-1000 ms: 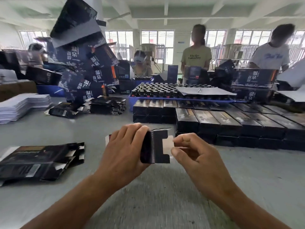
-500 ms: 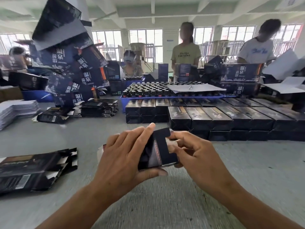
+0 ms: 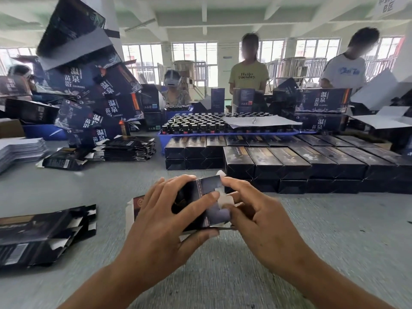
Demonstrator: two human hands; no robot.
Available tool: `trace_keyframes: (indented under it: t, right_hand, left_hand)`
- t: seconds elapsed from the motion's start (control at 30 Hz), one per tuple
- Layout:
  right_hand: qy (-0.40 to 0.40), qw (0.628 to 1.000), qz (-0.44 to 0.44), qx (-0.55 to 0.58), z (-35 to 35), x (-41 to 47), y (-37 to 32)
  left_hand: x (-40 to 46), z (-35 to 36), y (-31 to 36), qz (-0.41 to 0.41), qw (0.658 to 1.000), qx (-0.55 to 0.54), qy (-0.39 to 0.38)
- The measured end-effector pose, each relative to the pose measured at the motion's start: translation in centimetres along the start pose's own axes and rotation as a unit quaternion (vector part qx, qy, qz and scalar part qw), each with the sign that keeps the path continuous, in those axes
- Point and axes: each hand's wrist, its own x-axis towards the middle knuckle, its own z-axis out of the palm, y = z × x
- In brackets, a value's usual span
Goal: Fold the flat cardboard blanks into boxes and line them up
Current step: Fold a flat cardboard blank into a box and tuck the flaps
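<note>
**Closing the end flaps on one box**

A bright workshop, with a grey table (image 3: 312,253) running through it. The landmark is the stack (image 3: 301,166) of finished boxes, lined up in two tiers. Left of the stack lie flat blanks (image 3: 40,233); behind it stands a tray of bottles (image 3: 214,127). Just in front of the stack, the box (image 3: 200,204) in work is held above the table. The left hand (image 3: 165,217) wraps round its body, thumb beneath. The right hand (image 3: 252,217) pinches at the end flaps with curled fingers. Best to keep the body square, tuck the small flaps first, then press the tab home.
</note>
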Motion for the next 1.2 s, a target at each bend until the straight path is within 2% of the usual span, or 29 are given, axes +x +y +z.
trace_keyframes:
  t: [0.2, 0.4, 0.9, 1.2]
  right_hand:
    - [0.020, 0.999, -0.028, -0.004, -0.30, -0.08, -0.65]
    - [0.077, 0.993, -0.069, -0.062, -0.31, 0.01, -0.41]
    - [0.086, 0.991, -0.083, -0.055, 0.35, -0.36, -0.75]
    - [0.085, 0.984, -0.093, -0.126, 0.56, -0.09, -0.72]
  left_hand:
    - [-0.06, -0.09, -0.24, -0.005, 0.998, -0.064, 0.022]
    - [0.17, 0.35, -0.88, 0.019, 0.999, -0.011, 0.035]
    - [-0.16, -0.23, -0.81, 0.013, 0.999, -0.051, 0.000]
    - [-0.31, 0.11, -0.73, 0.007, 0.999, -0.051, 0.003]
